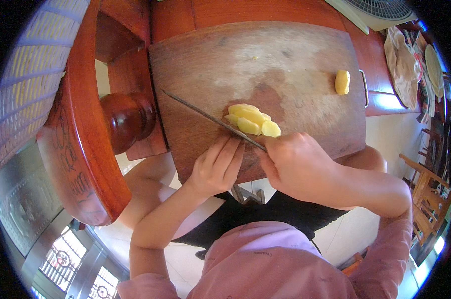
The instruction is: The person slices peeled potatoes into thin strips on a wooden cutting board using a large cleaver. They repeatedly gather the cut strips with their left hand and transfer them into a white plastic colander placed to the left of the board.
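A large wooden cutting board lies before me. My right hand grips the handle end of a knife, whose long narrow-looking blade points to the upper left, edge down near the board. Just below the blade, my left hand has its fingers bent together at the board's near side; whatever lies under the fingertips is hidden. Several pale yellow slices, seemingly of peeled potato, overlap in a small pile beyond the blade. A peeled yellow piece rests apart near the board's right edge.
Beneath the board is a red-brown wooden table. A curved wooden armrest on a turned post stands at the left, beside a plastic basket. A fan is at the upper right, near a beige cloth bag. The board has a metal handle.
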The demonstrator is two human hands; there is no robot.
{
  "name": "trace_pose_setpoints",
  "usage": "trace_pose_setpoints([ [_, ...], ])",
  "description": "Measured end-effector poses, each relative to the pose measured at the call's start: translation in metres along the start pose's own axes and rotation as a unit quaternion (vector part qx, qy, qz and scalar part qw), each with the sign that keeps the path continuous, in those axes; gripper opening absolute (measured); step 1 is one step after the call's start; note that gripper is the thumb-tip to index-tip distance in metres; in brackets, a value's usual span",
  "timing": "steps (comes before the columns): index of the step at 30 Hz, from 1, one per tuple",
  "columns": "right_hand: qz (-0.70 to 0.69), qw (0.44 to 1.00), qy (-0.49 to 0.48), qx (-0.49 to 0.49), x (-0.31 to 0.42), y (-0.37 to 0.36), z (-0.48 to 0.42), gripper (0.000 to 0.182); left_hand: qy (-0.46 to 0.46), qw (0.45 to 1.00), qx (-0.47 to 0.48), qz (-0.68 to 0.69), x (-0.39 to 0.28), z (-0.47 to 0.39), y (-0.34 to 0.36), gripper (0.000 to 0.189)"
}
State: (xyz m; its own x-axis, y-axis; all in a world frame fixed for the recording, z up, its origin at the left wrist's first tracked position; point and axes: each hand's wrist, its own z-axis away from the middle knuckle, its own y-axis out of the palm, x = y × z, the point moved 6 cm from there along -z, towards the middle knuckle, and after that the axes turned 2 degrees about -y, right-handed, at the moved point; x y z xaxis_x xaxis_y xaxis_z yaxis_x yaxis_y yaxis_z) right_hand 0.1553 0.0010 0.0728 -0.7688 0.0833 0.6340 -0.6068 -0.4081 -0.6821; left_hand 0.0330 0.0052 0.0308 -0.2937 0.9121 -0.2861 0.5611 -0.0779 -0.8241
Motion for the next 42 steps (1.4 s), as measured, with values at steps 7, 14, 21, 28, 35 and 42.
trace_pose_setpoints([
  [7,-0.029,0.997,-0.021,-0.062,-0.001,-0.025,0.007,0.019,-0.015,0.999,0.046,-0.019,-0.001,0.001,0.009,0.03],
  [14,0.214,0.93,-0.211,-0.21,0.014,-0.028,0.074,0.045,-0.183,0.974,0.117,0.061,0.021,0.038,0.021,0.042],
  [21,0.067,0.904,-0.264,-0.329,0.022,-0.016,0.096,0.028,-0.439,0.44,-0.021,0.783,0.02,-0.021,-0.005,0.051],
  [28,-0.572,0.803,0.019,-0.17,-0.031,0.005,0.059,0.025,-0.33,0.269,-0.012,0.905,-0.015,-0.044,-0.009,0.055],
  [35,-0.633,0.738,0.042,-0.233,-0.043,0.009,0.05,0.023,-0.35,0.256,-0.057,0.9,0.008,-0.01,0.009,0.045],
  [42,-0.533,0.77,0.076,-0.343,-0.108,-0.03,0.067,0.022,-0.565,0.393,-0.056,0.723,0.02,0.003,0.005,0.036],
])
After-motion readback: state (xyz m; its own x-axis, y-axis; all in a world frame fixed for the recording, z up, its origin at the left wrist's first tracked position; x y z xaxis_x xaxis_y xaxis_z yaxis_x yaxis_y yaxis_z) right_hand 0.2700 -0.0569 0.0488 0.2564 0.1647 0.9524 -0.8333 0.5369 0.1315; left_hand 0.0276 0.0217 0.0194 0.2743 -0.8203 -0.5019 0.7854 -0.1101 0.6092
